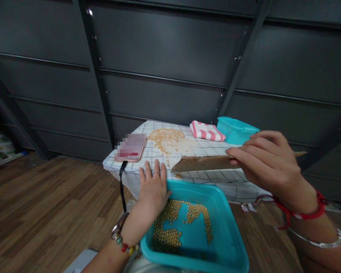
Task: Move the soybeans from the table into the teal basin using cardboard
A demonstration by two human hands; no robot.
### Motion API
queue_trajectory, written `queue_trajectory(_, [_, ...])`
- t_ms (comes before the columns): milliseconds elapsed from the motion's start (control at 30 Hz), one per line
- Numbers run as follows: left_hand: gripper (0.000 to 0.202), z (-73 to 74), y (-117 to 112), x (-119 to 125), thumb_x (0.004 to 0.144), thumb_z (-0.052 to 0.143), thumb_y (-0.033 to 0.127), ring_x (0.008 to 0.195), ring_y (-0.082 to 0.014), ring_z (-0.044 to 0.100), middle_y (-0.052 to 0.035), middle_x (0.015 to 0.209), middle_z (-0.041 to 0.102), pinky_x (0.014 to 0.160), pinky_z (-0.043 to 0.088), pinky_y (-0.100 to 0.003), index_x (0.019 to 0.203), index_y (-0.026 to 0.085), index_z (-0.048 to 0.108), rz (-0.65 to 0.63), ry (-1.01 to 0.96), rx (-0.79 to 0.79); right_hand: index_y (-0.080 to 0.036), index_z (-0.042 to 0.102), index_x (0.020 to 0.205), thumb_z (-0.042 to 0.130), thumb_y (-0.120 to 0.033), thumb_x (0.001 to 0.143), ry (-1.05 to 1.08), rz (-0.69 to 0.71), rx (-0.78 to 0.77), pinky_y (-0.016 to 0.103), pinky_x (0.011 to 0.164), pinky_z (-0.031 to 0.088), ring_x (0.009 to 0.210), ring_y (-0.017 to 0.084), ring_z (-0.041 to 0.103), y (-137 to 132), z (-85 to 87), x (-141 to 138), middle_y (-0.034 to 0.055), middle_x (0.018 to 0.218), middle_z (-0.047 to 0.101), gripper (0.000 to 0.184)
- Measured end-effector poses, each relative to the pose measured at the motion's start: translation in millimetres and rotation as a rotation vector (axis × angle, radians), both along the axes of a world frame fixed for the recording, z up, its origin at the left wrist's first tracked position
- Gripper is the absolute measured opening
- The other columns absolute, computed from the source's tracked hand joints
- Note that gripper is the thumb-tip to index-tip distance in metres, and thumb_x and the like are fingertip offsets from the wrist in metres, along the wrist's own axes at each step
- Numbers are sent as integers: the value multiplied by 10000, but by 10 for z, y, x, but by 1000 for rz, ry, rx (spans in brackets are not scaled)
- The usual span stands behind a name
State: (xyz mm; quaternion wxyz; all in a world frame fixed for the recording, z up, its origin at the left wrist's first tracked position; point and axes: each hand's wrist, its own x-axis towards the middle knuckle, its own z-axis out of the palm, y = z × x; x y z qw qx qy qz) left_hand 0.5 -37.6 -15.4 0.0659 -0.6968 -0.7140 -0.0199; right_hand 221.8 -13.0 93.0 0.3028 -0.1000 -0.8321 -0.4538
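My right hand [268, 163] grips a strip of brown cardboard [204, 163] between thumb and fingers, its long edge low over the front of the table. My left hand [153, 187] lies flat with fingers stretched onto the table's front edge; its thumb is at the rim of a teal plastic basin [235, 231]. Inside the basin, yellow soybeans [169, 237] are scattered in patches over the bottom. More soybeans [166, 136] are spread on the checked tablecloth [136, 131], beside a thin patch of small whitish grains [182, 146]. A few beans lie near the cardboard's left end.
A pink phone [132, 148] with a black strap lies at the table's left. At the back right are a folded pink-and-white striped cloth [207, 131] and a second teal container [235, 131]. A dark panelled wall [165, 49] stands behind the table, above wood-patterned flooring [59, 197].
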Motion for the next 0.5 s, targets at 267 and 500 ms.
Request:
queue_trajectory(267, [724, 47, -14, 17, 742, 571, 311, 1314, -444, 176, -208, 1464, 230, 1045, 226, -603, 1367, 77, 288, -2, -16, -35, -143, 555, 876, 569, -116, 794, -17, 28, -23, 352, 689, 436, 620, 148, 522, 27, -11, 0, 25, 645, 607, 87])
queue_trajectory(500, [692, 43, -16, 10, 736, 573, 308, 1311, -451, 186, -220, 1453, 257, 1035, 237, -614, 1345, 78, 337, -13, -34, -17, -195, 555, 866, 552, -97, 795, -6, 7, -75, 350, 689, 444, 614, 148, 527, -28, 2, 0, 3, 640, 613, 122])
